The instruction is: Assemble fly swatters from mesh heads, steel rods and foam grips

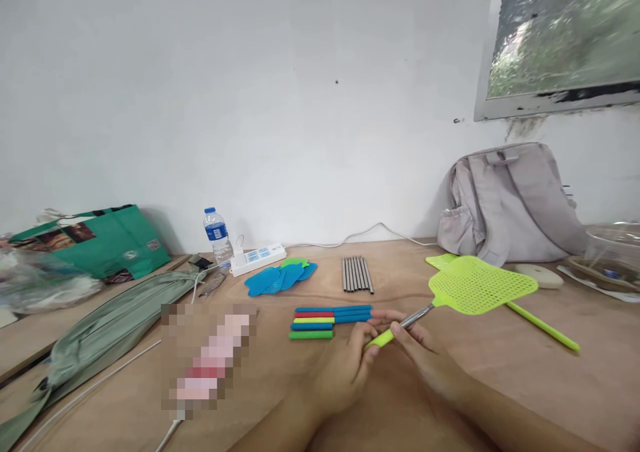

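My left hand [345, 369] is closed around the yellow-green handle of a fly swatter [483, 285]. My right hand [423, 352] grips the same swatter farther up, where its metal rod meets the handle. The perforated yellow-green head points to the right, over another yellow-green swatter [545, 327] lying on the table. Just beyond my hands lie several coloured handles [313, 327] in blue, red, yellow and green. Farther back several metal rods [357, 275] lie side by side. Left of them is an overlapping pile of blue and green swatter heads [280, 279].
A white power strip [259, 259] and a water bottle [218, 235] stand near the wall. A green bag [115, 242] and a grey-green cloth bag [120, 325] lie left, beside a blurred-out object [210, 359]. A grey backpack [515, 199] and a clear bowl [613, 249] are at right.
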{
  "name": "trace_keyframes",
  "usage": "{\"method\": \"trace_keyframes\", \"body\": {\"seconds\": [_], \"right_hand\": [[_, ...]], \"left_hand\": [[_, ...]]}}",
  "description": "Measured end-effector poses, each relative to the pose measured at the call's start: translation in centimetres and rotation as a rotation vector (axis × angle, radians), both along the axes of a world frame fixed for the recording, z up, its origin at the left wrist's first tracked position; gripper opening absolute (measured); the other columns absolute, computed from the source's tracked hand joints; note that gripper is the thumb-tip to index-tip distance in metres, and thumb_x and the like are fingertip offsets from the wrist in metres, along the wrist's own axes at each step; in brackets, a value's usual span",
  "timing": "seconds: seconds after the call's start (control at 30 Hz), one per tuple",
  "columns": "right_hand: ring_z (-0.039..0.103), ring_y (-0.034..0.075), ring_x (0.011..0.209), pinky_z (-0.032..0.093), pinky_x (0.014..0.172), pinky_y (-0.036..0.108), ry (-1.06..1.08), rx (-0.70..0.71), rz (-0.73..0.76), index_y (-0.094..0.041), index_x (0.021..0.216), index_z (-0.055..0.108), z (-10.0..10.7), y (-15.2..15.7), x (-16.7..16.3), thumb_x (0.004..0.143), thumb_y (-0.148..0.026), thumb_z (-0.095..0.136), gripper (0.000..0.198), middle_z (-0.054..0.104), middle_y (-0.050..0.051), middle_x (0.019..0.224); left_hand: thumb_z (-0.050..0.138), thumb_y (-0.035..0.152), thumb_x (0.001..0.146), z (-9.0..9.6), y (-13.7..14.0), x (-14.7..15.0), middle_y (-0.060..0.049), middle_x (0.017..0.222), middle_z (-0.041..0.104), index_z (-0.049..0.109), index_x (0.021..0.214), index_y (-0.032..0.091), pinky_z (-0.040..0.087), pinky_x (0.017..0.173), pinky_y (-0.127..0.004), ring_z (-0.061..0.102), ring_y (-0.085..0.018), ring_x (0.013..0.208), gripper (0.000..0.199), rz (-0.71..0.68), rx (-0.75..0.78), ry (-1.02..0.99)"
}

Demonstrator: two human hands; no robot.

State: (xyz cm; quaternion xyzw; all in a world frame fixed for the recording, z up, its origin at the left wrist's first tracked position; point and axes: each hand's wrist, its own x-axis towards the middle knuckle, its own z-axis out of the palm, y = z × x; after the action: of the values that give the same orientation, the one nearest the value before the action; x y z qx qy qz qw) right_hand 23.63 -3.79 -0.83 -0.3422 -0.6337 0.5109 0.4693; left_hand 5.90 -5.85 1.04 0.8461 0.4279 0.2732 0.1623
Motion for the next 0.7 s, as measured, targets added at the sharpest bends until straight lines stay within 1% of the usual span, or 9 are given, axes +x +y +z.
{"method": "trace_keyframes", "body": {"seconds": [0.07, 0.17, 0.23, 0.3, 0.37, 0.4, 0.47, 0.57, 0.7], "right_hand": [[0.053, 0.021, 0.097, 0.040, 0.087, 0.032, -0.071, 0.017, -0.147, -0.021, 0.088, 0.058, -0.1, -0.5, -0.5, 0.078, -0.057, 0.042, 0.040, 0.062, 0.004, 0.094], [0.056, 0.019, 0.081, 0.044, 0.077, 0.030, -0.091, 0.012, -0.238, -0.021, 0.075, 0.050, -0.2, 0.5, 0.3, 0.079, -0.059, 0.036, 0.041, 0.060, 0.003, 0.078], [0.056, 0.017, 0.065, 0.045, 0.064, 0.030, -0.131, 0.008, -0.299, -0.022, 0.071, 0.044, -0.2, 2.1, 2.0, 0.081, -0.059, 0.030, 0.041, 0.056, 0.001, 0.066], [0.051, 0.016, 0.053, 0.042, 0.055, 0.029, -0.324, 0.097, -0.441, -0.023, 0.069, 0.041, 0.0, 4.0, 4.5, 0.081, -0.057, 0.030, 0.038, 0.050, -0.001, 0.057], [0.052, 0.017, 0.060, 0.041, 0.059, 0.029, -0.585, 0.290, -0.491, -0.022, 0.075, 0.046, 0.2, 5.8, 7.5, 0.079, -0.050, 0.040, 0.029, 0.053, 0.000, 0.062], [0.053, 0.018, 0.063, 0.040, 0.060, 0.029, -0.683, 0.332, -0.497, -0.022, 0.082, 0.048, 0.1, 6.6, 9.0, 0.078, -0.047, 0.043, 0.026, 0.056, 0.000, 0.064], [0.053, 0.018, 0.058, 0.038, 0.056, 0.028, -0.871, 0.288, -0.522, -0.022, 0.095, 0.049, -0.1, 8.0, 12.0, 0.077, -0.044, 0.045, 0.029, 0.055, -0.001, 0.059], [0.056, 0.020, 0.062, 0.037, 0.055, 0.028, -1.072, 0.237, -0.608, -0.020, 0.088, 0.055, -0.6, 9.2, 15.5, 0.075, -0.040, 0.046, 0.026, 0.061, 0.004, 0.066], [0.059, 0.024, 0.072, 0.036, 0.058, 0.030, -1.210, 0.211, -0.728, -0.019, 0.081, 0.063, -0.4, 9.2, 18.0, 0.074, -0.039, 0.048, 0.026, 0.065, 0.012, 0.082]], "left_hand": [[0.026, 0.031, 0.090, 0.3, -0.5, 0.5, -0.005, 0.103, 0.058, 0.040, 0.109, 0.020, 0.039, 0.072, -0.026, 0.054, -0.017, 0.088, 0.027, -0.061, -0.013, 0.060], [0.030, 0.029, 0.088, 0.8, -0.4, 0.3, -0.004, 0.099, 0.059, 0.046, 0.103, 0.022, 0.038, 0.076, -0.028, 0.053, -0.018, 0.090, 0.023, -0.120, 0.025, 0.164], [0.033, 0.028, 0.087, 0.8, 0.2, -0.3, -0.003, 0.090, 0.060, 0.050, 0.091, 0.021, 0.037, 0.076, -0.029, 0.052, -0.018, 0.084, 0.018, -0.066, 0.074, 0.195], [0.035, 0.026, 0.086, 0.6, 1.0, -1.1, -0.002, 0.081, 0.059, 0.050, 0.083, 0.020, 0.037, 0.073, -0.030, 0.052, -0.017, 0.078, 0.016, 0.042, 0.105, 0.170], [0.036, 0.026, 0.085, 0.2, 1.9, -2.0, -0.002, 0.076, 0.057, 0.050, 0.080, 0.020, 0.037, 0.069, -0.029, 0.051, -0.017, 0.074, 0.016, 0.148, 0.123, 0.113], [0.036, 0.027, 0.084, 0.0, 2.3, -2.4, -0.002, 0.075, 0.056, 0.049, 0.078, 0.019, 0.038, 0.067, -0.029, 0.051, -0.016, 0.073, 0.016, 0.191, 0.130, 0.078], [0.036, 0.028, 0.084, -0.3, 3.0, -3.1, -0.002, 0.073, 0.055, 0.049, 0.077, 0.019, 0.038, 0.064, -0.028, 0.051, -0.016, 0.071, 0.018, 0.265, 0.136, 0.000], [0.035, 0.031, 0.085, -0.7, 3.7, -3.8, -0.001, 0.069, 0.054, 0.047, 0.074, 0.019, 0.038, 0.061, -0.027, 0.051, -0.015, 0.068, 0.020, 0.336, 0.133, -0.110], [0.035, 0.032, 0.085, -1.1, 4.1, -4.1, 0.000, 0.069, 0.053, 0.046, 0.073, 0.019, 0.039, 0.061, -0.027, 0.051, -0.015, 0.067, 0.021, 0.353, 0.131, -0.178]]}}
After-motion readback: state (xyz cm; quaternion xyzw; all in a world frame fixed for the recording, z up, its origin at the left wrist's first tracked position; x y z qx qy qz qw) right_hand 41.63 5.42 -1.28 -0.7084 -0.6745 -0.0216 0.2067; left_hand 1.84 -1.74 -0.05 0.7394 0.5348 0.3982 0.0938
